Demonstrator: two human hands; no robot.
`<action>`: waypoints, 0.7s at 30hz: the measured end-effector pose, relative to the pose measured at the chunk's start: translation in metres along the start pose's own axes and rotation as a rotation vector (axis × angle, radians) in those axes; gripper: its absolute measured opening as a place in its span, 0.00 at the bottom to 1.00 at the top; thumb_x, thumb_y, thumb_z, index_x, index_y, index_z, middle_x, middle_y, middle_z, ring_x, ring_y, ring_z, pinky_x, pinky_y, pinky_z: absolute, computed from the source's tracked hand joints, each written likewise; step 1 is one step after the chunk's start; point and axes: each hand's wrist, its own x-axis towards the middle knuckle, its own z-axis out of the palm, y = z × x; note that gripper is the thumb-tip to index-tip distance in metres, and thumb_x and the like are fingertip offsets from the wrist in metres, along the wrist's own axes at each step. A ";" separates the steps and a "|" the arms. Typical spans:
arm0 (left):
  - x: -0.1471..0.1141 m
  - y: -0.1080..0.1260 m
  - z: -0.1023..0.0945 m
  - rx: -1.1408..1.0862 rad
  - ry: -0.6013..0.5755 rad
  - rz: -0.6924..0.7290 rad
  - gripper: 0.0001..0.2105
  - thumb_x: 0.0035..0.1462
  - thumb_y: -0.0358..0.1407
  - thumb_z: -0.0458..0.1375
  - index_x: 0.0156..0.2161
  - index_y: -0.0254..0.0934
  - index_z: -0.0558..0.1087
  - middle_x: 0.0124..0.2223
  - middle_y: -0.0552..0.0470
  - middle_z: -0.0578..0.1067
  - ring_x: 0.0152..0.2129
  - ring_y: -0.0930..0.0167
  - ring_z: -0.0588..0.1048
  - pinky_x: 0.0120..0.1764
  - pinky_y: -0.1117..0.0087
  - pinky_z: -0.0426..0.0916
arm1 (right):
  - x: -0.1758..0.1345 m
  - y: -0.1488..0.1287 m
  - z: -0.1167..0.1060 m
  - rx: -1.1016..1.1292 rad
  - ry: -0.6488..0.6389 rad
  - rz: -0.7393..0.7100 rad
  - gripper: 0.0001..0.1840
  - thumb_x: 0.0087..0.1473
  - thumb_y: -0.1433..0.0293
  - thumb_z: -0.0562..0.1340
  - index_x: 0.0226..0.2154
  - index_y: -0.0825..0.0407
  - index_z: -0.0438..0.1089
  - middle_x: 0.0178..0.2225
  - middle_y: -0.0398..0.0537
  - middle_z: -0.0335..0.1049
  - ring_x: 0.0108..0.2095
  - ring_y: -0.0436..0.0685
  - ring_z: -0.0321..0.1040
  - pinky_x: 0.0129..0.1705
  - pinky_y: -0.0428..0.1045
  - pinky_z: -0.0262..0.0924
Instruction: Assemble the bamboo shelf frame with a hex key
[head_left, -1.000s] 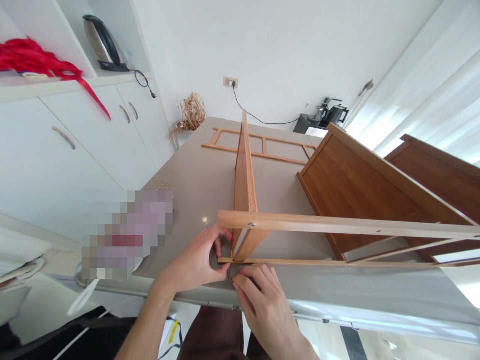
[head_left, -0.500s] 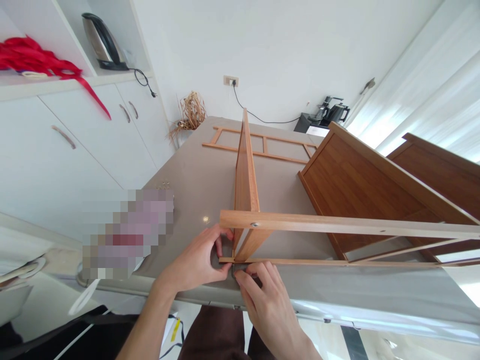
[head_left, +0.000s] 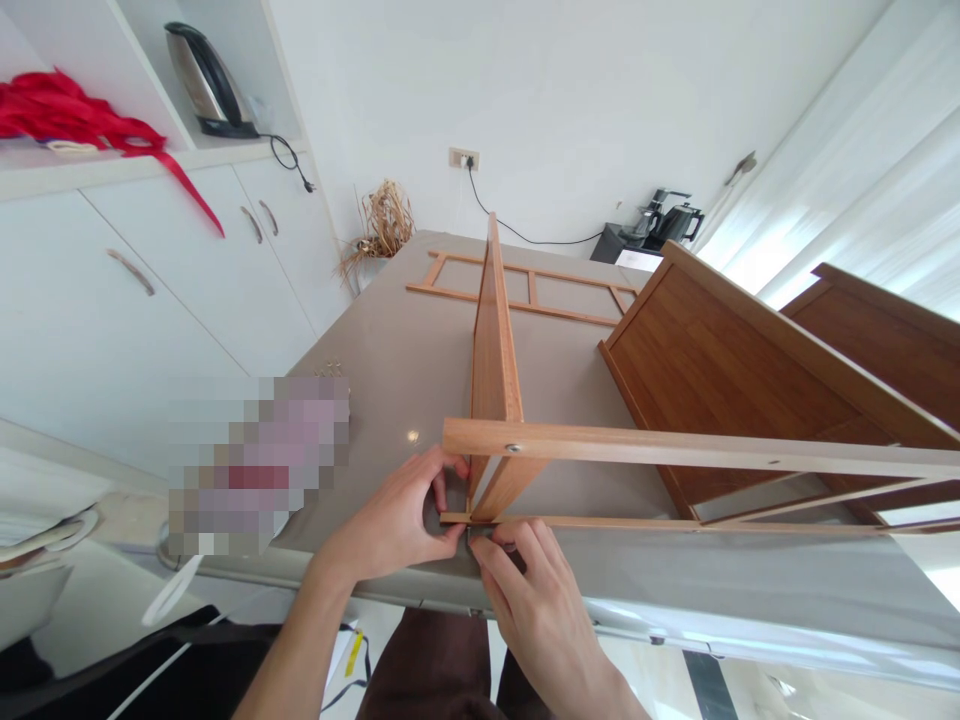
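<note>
A light wooden shelf frame stands on its side at the table's front edge. Its upper rail [head_left: 675, 448] bears a round metal bolt head [head_left: 513, 449] near the left end. Below it, the lower rail [head_left: 600, 524] lies along the tabletop, with an upright wooden panel [head_left: 495, 330] meeting both rails. My left hand [head_left: 397, 515] curls round the lower corner, thumb in front and fingers behind. My right hand [head_left: 529, 580] pinches a small thin metal piece [head_left: 469, 537] at the lower rail's front face; the fingertips mostly hide it.
Larger brown panels [head_left: 750, 370] stand at the right. A ladder-like wooden frame [head_left: 532, 290] lies flat at the back. To the left are a blurred-out pack [head_left: 277, 450] and white cabinets [head_left: 165, 260]. A coffee machine [head_left: 652, 225] stands at the far right.
The view has shifted very slightly. Both hands stay at the lower corner, and the right fingertips have turned only a little at the small metal piece.
</note>
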 end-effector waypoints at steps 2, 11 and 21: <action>0.000 0.000 0.000 0.001 -0.003 -0.001 0.22 0.49 0.31 0.65 0.49 0.44 0.67 0.35 0.59 0.73 0.33 0.67 0.72 0.41 0.66 0.66 | 0.000 0.000 0.001 -0.008 -0.002 0.004 0.13 0.66 0.81 0.56 0.46 0.52 0.71 0.39 0.50 0.67 0.38 0.57 0.63 0.41 0.51 0.63; 0.001 0.000 0.000 0.025 0.005 0.004 0.20 0.49 0.32 0.65 0.49 0.43 0.68 0.35 0.58 0.72 0.34 0.67 0.72 0.40 0.66 0.66 | 0.002 -0.002 -0.001 -0.065 0.085 0.015 0.10 0.66 0.79 0.58 0.44 0.52 0.72 0.39 0.51 0.67 0.39 0.58 0.64 0.40 0.52 0.62; 0.000 0.005 -0.002 0.048 0.012 0.017 0.22 0.48 0.30 0.63 0.50 0.43 0.67 0.36 0.57 0.72 0.34 0.67 0.72 0.41 0.66 0.66 | 0.004 -0.002 0.002 -0.045 0.067 0.014 0.08 0.68 0.77 0.59 0.41 0.51 0.73 0.35 0.46 0.69 0.37 0.56 0.63 0.42 0.52 0.56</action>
